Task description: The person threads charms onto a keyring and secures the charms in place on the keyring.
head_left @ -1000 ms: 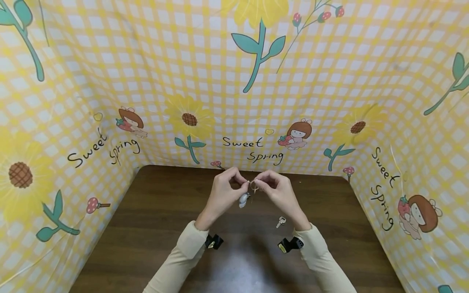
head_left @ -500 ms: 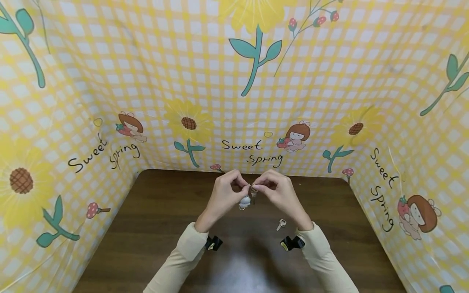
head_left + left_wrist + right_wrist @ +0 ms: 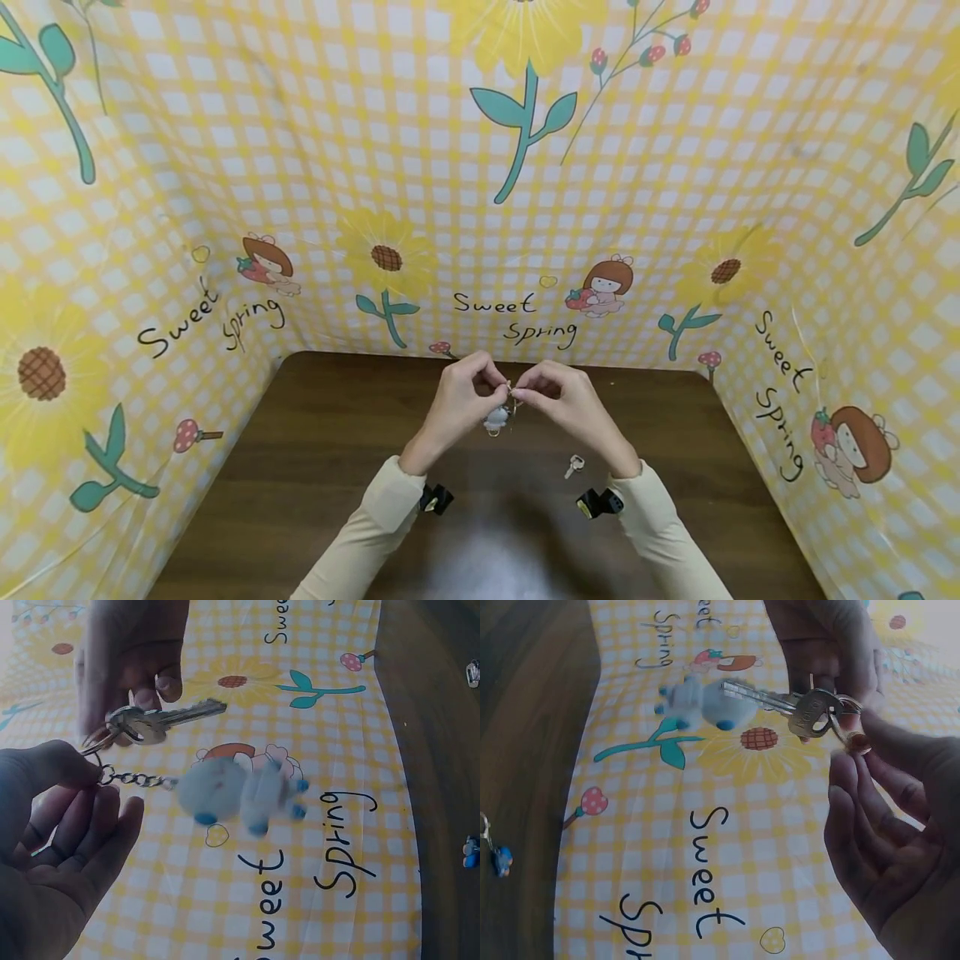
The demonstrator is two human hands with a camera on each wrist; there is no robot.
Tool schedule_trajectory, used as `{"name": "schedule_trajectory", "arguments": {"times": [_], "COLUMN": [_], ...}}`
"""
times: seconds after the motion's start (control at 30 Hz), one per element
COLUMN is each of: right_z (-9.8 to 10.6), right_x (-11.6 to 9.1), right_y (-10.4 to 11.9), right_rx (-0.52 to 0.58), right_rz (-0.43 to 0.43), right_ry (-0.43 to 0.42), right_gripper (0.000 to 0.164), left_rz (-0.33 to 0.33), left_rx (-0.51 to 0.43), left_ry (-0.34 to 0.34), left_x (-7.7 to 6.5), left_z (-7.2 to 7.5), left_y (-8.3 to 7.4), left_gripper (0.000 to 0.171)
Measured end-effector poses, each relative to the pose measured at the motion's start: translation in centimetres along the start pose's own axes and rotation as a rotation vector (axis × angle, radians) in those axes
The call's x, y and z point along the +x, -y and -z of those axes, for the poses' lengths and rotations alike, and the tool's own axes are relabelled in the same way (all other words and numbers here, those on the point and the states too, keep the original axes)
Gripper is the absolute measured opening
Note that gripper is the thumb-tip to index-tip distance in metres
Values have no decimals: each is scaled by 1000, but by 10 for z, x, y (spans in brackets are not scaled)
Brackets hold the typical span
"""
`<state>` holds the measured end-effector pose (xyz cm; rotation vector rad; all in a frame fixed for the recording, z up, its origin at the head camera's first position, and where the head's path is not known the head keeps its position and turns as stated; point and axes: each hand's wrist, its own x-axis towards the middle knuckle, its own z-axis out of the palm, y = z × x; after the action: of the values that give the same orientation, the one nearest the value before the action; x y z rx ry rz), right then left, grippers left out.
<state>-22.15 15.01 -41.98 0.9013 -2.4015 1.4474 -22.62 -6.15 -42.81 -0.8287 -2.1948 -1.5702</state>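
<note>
Thumb and fingertips of my left hand (image 3: pixel 468 392) pinch a metal key ring (image 3: pixel 96 742) where a short chain (image 3: pixel 139 778) joins it. From the chain hangs a pale blue animal figurine (image 3: pixel 232 791), slightly blurred. My right hand (image 3: pixel 562 398) faces the left and pinches the ring's other side, as the right wrist view shows best. Threaded on the ring, a silver key (image 3: pixel 814 712) dangles between both hands, its blade pointing away from the fingers. The fingertips hide part of the ring. Another key (image 3: pixel 574 466) lies on the table near my right wrist.
The dark wooden table (image 3: pixel 322 467) is enclosed by a yellow checked cloth (image 3: pixel 495 250) at the back and sides. A small blue object with a metal loop (image 3: pixel 501 860) lies on the table at the right wrist view's left edge. Black cameras (image 3: pixel 600 502) sit at both wrists.
The figurine has swung and turned under my left hand. Both hands keep their pinch, with the right fingers shifted slightly along the ring. The loose key stays on the table.
</note>
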Motion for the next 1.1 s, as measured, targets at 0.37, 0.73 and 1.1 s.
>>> {"name": "schedule_trajectory", "arguments": {"times": [0.37, 0.73, 1.1], "right_z": [-10, -1, 9], "right_x": [3, -4, -6], "right_y": [-3, -9, -14], "right_rx": [-52, 105, 16], "right_rz": [9, -49, -13], "right_ry": [-46, -6, -72], "right_gripper": [8, 4, 2], "left_rz": [-46, 17, -36], "left_rx": [116, -40, -15], "left_ry": [-58, 66, 190], "left_x": [0, 3, 6], "left_z": [-10, -8, 0], "left_y": [4, 0, -1], "left_gripper": [32, 26, 4]}}
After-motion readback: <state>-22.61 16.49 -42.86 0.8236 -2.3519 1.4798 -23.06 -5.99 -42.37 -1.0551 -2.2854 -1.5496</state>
